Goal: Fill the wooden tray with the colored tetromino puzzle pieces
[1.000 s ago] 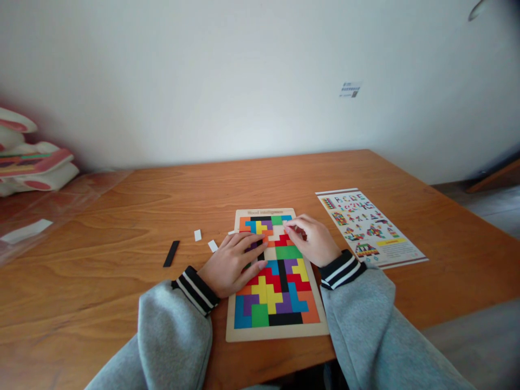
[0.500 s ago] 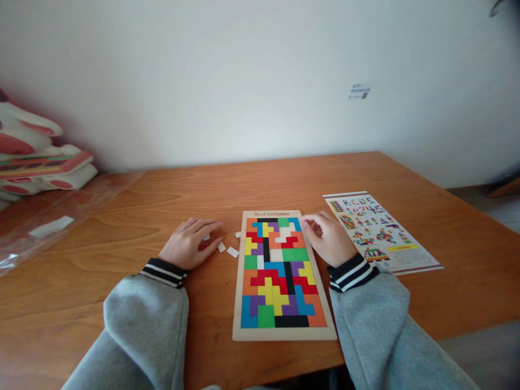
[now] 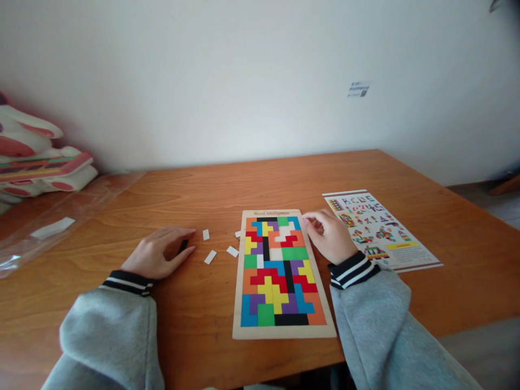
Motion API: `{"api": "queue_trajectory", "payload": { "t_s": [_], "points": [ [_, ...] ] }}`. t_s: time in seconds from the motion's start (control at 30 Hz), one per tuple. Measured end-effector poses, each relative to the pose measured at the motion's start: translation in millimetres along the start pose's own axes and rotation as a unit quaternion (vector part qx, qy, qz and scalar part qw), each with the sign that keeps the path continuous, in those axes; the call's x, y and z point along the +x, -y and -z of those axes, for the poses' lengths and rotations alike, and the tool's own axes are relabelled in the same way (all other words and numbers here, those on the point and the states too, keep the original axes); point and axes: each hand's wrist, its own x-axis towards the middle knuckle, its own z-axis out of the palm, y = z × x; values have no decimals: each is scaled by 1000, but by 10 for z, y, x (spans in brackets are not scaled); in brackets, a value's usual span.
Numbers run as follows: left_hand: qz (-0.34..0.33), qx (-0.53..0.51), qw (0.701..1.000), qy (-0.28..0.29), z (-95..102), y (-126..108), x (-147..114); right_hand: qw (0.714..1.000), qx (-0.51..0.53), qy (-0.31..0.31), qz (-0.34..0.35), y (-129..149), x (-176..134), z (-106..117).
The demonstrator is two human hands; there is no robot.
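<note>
The wooden puzzle board point(image 3: 284, 332) lies flat on the table, filled with coloured block pieces apart from a few pale gaps in its upper half. My right hand point(image 3: 331, 235) is curled at its upper right edge, thumb and forefinger pinched on the frame. Left of the board, my left hand point(image 3: 158, 252) rests low over the table with thumb and fingers apart. A small black piece point(image 3: 183, 246) shows between them; I cannot tell whether they touch it. Small white pieces lie between this hand and the board, among them one white piece point(image 3: 210, 257) closest to the thumb.
A printed pattern sheet point(image 3: 382, 230) lies to the right of the board. At the far left are a clear plastic bag point(image 3: 87, 203) and a white and pink toy point(image 3: 44, 157). The wooden table point(image 3: 227, 184) meets a pale wall behind.
My left hand has moved left, away from the white pieces, and its fingers have spread. One white piece has shifted left and turned. The black piece has come into view. My right hand stays put.
</note>
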Motion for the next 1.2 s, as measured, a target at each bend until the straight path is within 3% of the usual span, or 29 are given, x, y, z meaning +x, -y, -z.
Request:
{"api": "queue_trajectory", "payload": {
  "t_s": [0.17,0.3,0.73,0.87,1.03,1.2],
  "points": [
    [28,-16,999,10,101,189,-260,1000,-11,-7,7,-27,11,34],
    [59,-24,998,27,88,270,-313,1000,-16,-16,13,-36,25,51],
    [17,-54,997,49,24,62,-200,1000,-8,4,6,-45,16,43],
    [38,-75,995,57,32,77,-184,1000,-3,1,2,-50,21,46],
    [80,-113,990,34,6,52,-160,999,8,37,7,-63,13,23],
    [111,-157,981,13,-84,11,-148,1000,7,28,7,-63,7,14]
  ]
}}
